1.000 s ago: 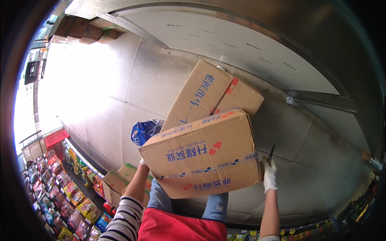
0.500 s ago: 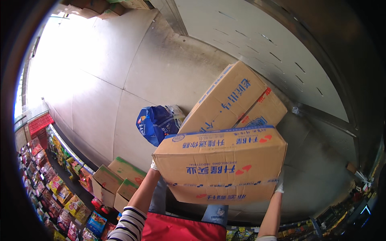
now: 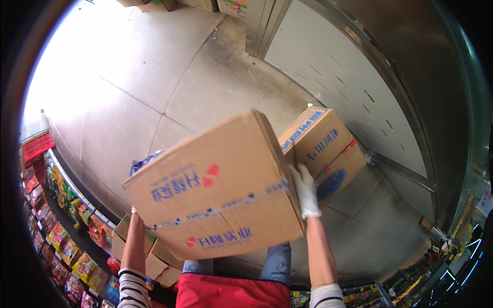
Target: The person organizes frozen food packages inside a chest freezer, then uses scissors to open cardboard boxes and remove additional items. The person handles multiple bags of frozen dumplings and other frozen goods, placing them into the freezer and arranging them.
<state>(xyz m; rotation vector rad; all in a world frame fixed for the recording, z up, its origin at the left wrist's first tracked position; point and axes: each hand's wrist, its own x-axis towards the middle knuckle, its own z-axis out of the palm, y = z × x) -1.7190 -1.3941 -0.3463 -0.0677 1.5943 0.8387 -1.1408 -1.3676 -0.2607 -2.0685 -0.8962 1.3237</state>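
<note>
A large brown cardboard box [image 3: 221, 195] with blue and red print is held up in front of me, tilted, between both hands. My right hand [image 3: 306, 192], in a white glove, presses against its right end with the fingers stretched along the side. My left hand [image 3: 134, 210] is at the box's lower left edge; only a sliver of white glove shows, and its fingers are hidden behind the cardboard. Just beyond my right hand, another printed cardboard box [image 3: 328, 149] stands on the floor by the metal cabinet. The held box covers most of a blue bag [image 3: 146, 161].
Shelves of colourful snack packets [image 3: 67, 241] run along the left, beneath a red basket [image 3: 37, 146]. Small open cartons [image 3: 163, 264] stand near my legs. A metal cabinet [image 3: 349, 87] lines the right, and more boxes [image 3: 231, 7] stand at the far edge. Tiled floor [image 3: 138, 82] stretches ahead.
The held box has swung left and tipped, its right end rising away from the standing box. My right hand has moved up and left with it. The blue bag is now mostly covered.
</note>
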